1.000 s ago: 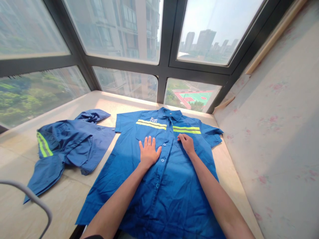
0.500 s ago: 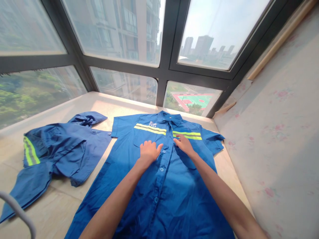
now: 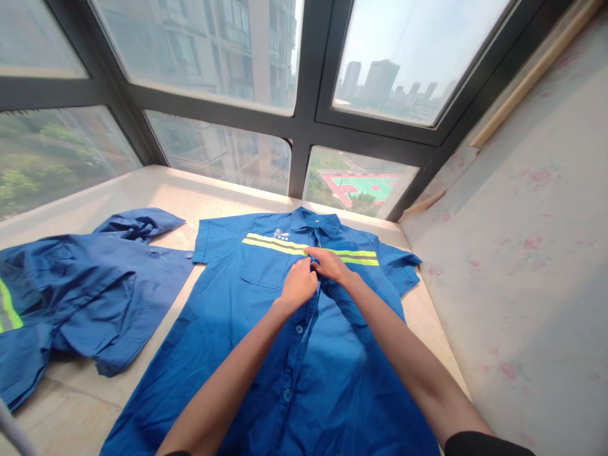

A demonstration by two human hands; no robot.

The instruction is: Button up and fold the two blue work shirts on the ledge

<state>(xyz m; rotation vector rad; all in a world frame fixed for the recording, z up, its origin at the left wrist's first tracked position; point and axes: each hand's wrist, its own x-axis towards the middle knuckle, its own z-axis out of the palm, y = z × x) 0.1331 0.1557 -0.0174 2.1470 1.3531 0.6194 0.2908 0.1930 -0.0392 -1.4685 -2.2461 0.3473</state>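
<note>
A blue short-sleeved work shirt [image 3: 256, 316] lies flat, front up, collar toward the window, with yellow-and-grey reflective stripes across the chest. Both hands meet at its front placket, just below the stripes. My left hand [image 3: 299, 285] is closed, its fingers pinching the placket's edge. Beside and slightly above it, my right hand [image 3: 330, 265] grips the same edge with curled fingers. The fingers cover the spot where they meet, so any button there is hidden. Lower on the placket, a button [image 3: 299, 329] and another button [image 3: 287, 395] show.
A second blue garment [image 3: 90, 285] with a reflective band lies crumpled at the left on the pale stone sill [image 3: 180, 183]. Dark window frames [image 3: 304, 158] rise behind the shirt. A flowered wall [image 3: 522, 266] borders the right. A grey curved tube [image 3: 13, 430] shows at bottom left.
My hands have come together on the placket; before, they were apart, the left lying open on the cloth. The view has turned somewhat, shifting the second garment leftward.
</note>
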